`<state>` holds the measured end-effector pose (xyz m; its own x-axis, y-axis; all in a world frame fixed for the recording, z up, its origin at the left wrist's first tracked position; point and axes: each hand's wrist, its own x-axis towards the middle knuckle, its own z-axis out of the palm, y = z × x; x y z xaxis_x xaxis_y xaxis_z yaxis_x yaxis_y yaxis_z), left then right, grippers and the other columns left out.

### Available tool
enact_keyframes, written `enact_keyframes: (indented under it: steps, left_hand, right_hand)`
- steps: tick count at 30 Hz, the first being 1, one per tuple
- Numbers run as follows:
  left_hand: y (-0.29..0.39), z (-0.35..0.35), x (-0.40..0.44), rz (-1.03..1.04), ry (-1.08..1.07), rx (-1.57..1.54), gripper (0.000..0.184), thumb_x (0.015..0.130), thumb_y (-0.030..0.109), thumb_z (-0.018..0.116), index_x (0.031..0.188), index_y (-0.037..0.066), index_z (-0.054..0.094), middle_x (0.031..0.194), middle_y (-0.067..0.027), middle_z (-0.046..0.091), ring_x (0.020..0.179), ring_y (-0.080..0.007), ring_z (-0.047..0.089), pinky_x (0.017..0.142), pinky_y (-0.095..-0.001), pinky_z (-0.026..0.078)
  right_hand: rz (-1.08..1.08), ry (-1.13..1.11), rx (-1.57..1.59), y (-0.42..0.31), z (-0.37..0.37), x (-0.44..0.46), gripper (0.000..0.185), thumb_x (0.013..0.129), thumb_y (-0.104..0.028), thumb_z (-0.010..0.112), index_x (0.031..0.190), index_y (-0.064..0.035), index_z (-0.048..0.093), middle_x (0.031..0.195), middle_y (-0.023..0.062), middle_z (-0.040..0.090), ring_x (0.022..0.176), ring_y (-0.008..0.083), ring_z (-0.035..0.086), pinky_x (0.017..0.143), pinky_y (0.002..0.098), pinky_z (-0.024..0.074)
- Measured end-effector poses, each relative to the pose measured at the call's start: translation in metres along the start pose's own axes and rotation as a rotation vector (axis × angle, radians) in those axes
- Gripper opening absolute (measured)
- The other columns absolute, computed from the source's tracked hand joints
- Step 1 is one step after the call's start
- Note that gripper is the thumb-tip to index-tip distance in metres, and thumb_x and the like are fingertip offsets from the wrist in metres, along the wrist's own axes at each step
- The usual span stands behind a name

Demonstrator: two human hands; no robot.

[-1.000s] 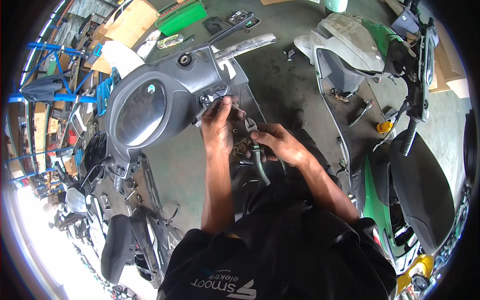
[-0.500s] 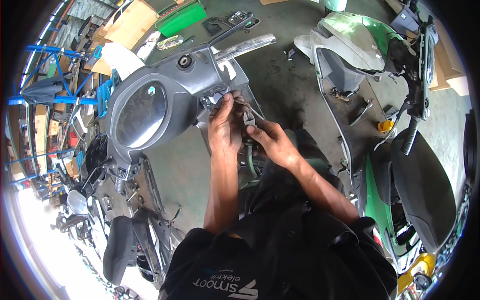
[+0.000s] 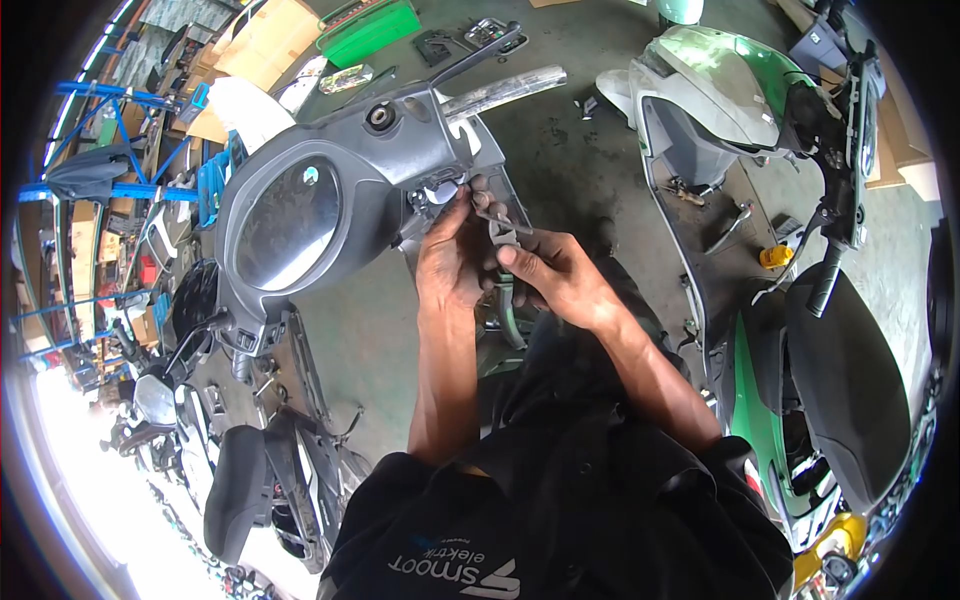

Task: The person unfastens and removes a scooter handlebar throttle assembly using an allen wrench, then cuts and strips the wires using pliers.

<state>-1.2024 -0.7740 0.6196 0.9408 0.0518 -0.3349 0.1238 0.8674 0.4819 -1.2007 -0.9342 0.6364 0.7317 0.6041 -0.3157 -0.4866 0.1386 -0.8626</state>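
Observation:
A small grey metal part (image 3: 503,232) sits between my two hands, beside the grey scooter handlebar cover (image 3: 375,165). My right hand (image 3: 560,275) is closed on its lower end, thumb on top. My left hand (image 3: 450,255) is closed at the cover's right edge, fingers curled round something I cannot make out. The bare metal handlebar tube (image 3: 510,88) sticks out from the cover above the hands. Below my hands hangs a dark, curved lever-like piece (image 3: 512,320), partly hidden by the fingers.
A white and green scooter (image 3: 705,90) with a black seat (image 3: 845,385) stands on the right. A green toolbox (image 3: 370,32) lies on the floor at the top. Blue shelving (image 3: 120,190) and more scooters are on the left. A yellow bottle (image 3: 775,257) stands at the right.
My right hand has moved slightly up towards my left hand, and the curved piece below shows less. The left thumb has shifted from the fingers. The view has shifted slightly.

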Motion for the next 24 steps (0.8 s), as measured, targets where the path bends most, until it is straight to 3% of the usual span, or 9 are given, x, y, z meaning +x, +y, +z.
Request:
enact_keyframes:
  steps: [2,3,5,6,14,17,19,24]
  left_hand:
    - [0.006,0.001,-0.004,-0.046,-0.020,-0.020,0.025,0.096,0.024,0.060,0.110,0.003,0.061,0.083,-0.0019,0.060,0.084,-0.0189,0.058,0.079,-0.0350,0.050]
    - [0.008,-0.002,-0.004,-0.048,-0.019,-0.019,0.025,0.096,0.024,0.060,0.110,0.003,0.061,0.083,-0.0019,0.060,0.084,-0.0189,0.058,0.079,-0.0350,0.050]
    - [0.012,-0.013,-0.002,-0.108,-0.152,-0.121,0.024,0.096,0.025,0.059,0.107,0.004,0.060,0.081,-0.0009,0.059,0.082,-0.0179,0.056,0.086,-0.0374,0.047]
    - [0.014,-0.019,-0.001,-0.157,-0.260,-0.161,0.022,0.096,0.021,0.057,0.112,0.007,0.060,0.081,0.0035,0.056,0.085,-0.0152,0.054,0.101,-0.0457,0.041]
    - [0.014,-0.027,-0.001,-0.202,-0.308,-0.240,0.020,0.093,0.019,0.060,0.108,0.006,0.061,0.082,0.0028,0.056,0.085,-0.0139,0.053,0.103,-0.0423,0.038]
    - [0.014,-0.023,-0.003,-0.173,-0.233,-0.258,0.020,0.097,0.024,0.058,0.104,0.005,0.059,0.077,0.0012,0.055,0.079,-0.0147,0.050,0.093,-0.0361,0.044]
    - [0.015,-0.026,0.000,-0.191,-0.313,-0.248,0.020,0.095,0.018,0.058,0.109,0.005,0.060,0.083,0.0022,0.057,0.084,-0.0139,0.052,0.101,-0.0392,0.039]
    - [0.014,-0.022,-0.002,-0.192,-0.317,-0.268,0.017,0.096,0.018,0.056,0.108,0.005,0.060,0.082,0.0022,0.056,0.084,-0.0138,0.052,0.101,-0.0386,0.039]
  right_hand:
    - [-0.259,0.041,-0.456,-0.007,0.002,-0.001,0.035,0.095,-0.031,0.061,0.103,0.0034,0.062,0.069,0.0147,0.063,0.061,0.0217,0.063,0.056,0.0372,0.0464]
    - [-0.258,0.042,-0.453,-0.014,0.005,-0.004,0.035,0.095,-0.031,0.061,0.103,0.0034,0.062,0.069,0.0147,0.063,0.061,0.0217,0.063,0.056,0.0372,0.0464]
    - [-0.247,0.023,-0.650,-0.031,0.012,-0.009,0.029,0.093,-0.025,0.062,0.102,0.0028,0.062,0.074,0.0242,0.062,0.066,0.0390,0.063,0.061,0.0440,0.0460]
    - [-0.284,0.005,-0.710,-0.032,0.012,-0.007,0.028,0.092,-0.024,0.061,0.101,0.0023,0.062,0.078,0.0267,0.063,0.074,0.0454,0.060,0.066,0.0464,0.0478]
    - [-0.489,0.022,-0.919,-0.024,0.017,0.006,0.032,0.094,-0.028,0.057,0.106,0.0013,0.062,0.082,0.0232,0.066,0.077,0.0419,0.064,0.071,0.0504,0.0503]
    - [-0.456,0.016,-0.950,-0.027,0.019,0.005,0.032,0.093,-0.027,0.060,0.106,0.0024,0.062,0.084,0.0233,0.066,0.078,0.0415,0.064,0.070,0.0490,0.0506]
    - [-0.423,0.013,-0.958,-0.027,0.019,0.006,0.032,0.091,-0.025,0.062,0.106,0.0035,0.062,0.085,0.0243,0.066,0.080,0.0421,0.063,0.069,0.0480,0.0506]
    - [-0.477,0.069,-0.912,-0.024,0.021,0.005,0.031,0.091,-0.025,0.063,0.106,0.0026,0.063,0.085,0.0231,0.066,0.079,0.0411,0.064,0.069,0.0473,0.0507]
